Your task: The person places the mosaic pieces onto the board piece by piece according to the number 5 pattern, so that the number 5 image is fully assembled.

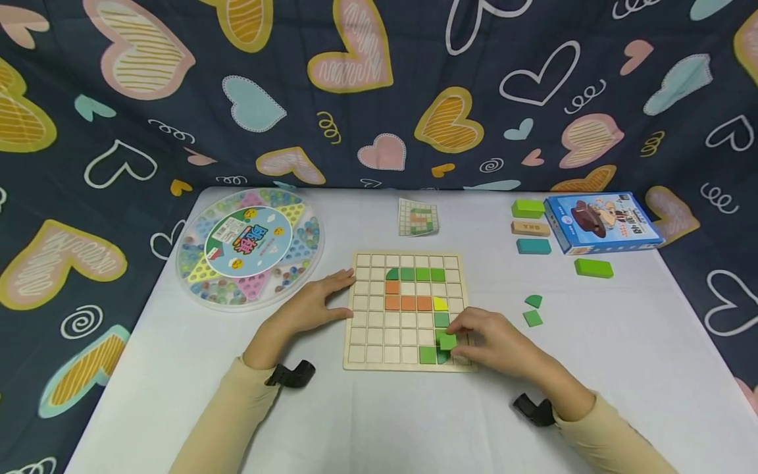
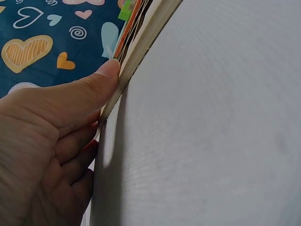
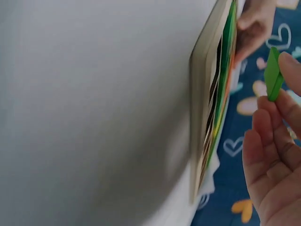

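A wooden grid board [image 1: 358, 336] lies on the white table. Orange, yellow and green tiles sit in some of its squares. My left hand [image 1: 316, 303] is at the board's left side, thumb and fingertips touching the edge; its thumb [image 2: 89, 94] shows against the rim in the left wrist view. Over the lower right squares, my right hand [image 1: 494, 336] pinches a green square tile [image 1: 447, 342] between thumb and fingers. That tile [image 3: 273, 75] appears edge-on and raised above the board in the right wrist view. It partly covers green tiles beneath it in the head view.
A green quarter-round tile [image 1: 533, 301] and a green square piece [image 1: 533, 318] lie right of the board. A pattern card [image 1: 418, 218] lies behind it. Several blocks [image 1: 534, 246] and a blue box [image 1: 604, 222] stand back right; a round marble game [image 1: 250, 250] lies left.
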`<state>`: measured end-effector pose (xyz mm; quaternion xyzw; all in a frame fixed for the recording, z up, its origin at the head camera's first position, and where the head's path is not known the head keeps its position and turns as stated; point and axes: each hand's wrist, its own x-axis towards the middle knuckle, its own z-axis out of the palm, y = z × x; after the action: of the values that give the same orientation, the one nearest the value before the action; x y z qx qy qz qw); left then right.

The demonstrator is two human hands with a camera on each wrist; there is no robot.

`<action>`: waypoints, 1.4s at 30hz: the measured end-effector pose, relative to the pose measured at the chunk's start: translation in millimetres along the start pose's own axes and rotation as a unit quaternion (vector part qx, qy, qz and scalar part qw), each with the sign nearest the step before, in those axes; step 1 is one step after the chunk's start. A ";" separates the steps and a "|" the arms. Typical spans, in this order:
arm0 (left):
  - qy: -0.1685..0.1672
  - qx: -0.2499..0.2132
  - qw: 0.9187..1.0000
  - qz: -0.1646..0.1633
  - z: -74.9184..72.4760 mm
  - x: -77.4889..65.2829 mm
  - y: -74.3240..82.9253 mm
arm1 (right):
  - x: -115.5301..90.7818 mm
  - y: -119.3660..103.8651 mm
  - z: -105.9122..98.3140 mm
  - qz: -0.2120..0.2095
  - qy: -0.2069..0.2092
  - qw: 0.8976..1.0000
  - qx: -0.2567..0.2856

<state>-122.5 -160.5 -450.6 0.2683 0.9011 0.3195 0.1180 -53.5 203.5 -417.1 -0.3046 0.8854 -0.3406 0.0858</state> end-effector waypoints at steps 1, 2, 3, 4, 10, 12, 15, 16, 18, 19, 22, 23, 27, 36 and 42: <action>0.000 0.001 1.000 0.000 -0.1 0.0 0.2 | 2.2 -2.4 2.0 -0.003 -0.005 1.000 -0.006; 0.000 0.000 1.000 0.000 -0.2 0.0 0.3 | 4.4 -5.1 4.0 -0.006 -0.009 1.000 -0.009; -0.001 0.000 1.000 0.000 -0.3 0.0 0.5 | 6.6 -7.7 5.9 -0.008 -0.012 1.000 -0.012; -0.001 -0.001 1.000 -0.001 -0.3 0.0 0.6 | 8.8 -10.3 7.9 -0.008 -0.015 1.000 -0.016; -0.002 0.003 1.000 -0.004 0.5 0.2 -0.4 | 21.2 -22.1 20.9 -0.018 -0.026 0.998 -0.045; -0.002 0.006 1.000 -0.004 0.8 0.3 -1.1 | 24.4 -25.1 24.8 -0.022 -0.031 0.998 -0.053; -0.002 0.009 1.000 -0.003 1.9 0.5 -2.4 | 28.3 -27.4 30.3 -0.027 -0.040 0.997 -0.066; -0.001 0.009 1.000 -0.004 2.0 0.4 -2.6 | 29.4 -28.2 31.5 -0.028 -0.043 0.996 -0.070; -0.001 0.008 1.000 -0.004 2.2 0.3 -3.1 | 31.5 -29.0 34.1 -0.033 -0.047 0.995 -0.079; -0.001 0.008 1.000 -0.004 2.2 0.3 -3.2 | 32.6 -29.4 35.3 -0.036 -0.048 0.994 -0.086; -0.001 0.009 1.000 -0.006 2.2 -0.1 -3.2 | 35.1 -31.4 38.2 -0.048 -0.050 0.991 -0.112; -0.001 0.009 1.000 -0.006 2.1 -0.2 -3.2 | 35.6 -32.2 39.0 -0.051 -0.050 0.990 -0.121; -0.001 0.011 1.000 -0.006 2.1 0.1 -2.6 | 36.7 -35.3 41.4 -0.060 -0.049 0.986 -0.147; 0.001 0.008 1.000 -0.002 1.4 -0.5 -1.0 | 36.2 -33.4 46.2 -0.064 -0.056 0.983 -0.163; 0.003 0.004 1.000 -0.002 1.7 -0.7 -0.7 | 36.1 -32.2 46.5 -0.054 -0.065 0.987 -0.135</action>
<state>-121.5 -160.5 -452.3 0.2661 0.9031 0.3168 0.1151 -50.2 137.6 -429.0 -0.3823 0.8981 -0.2012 0.0823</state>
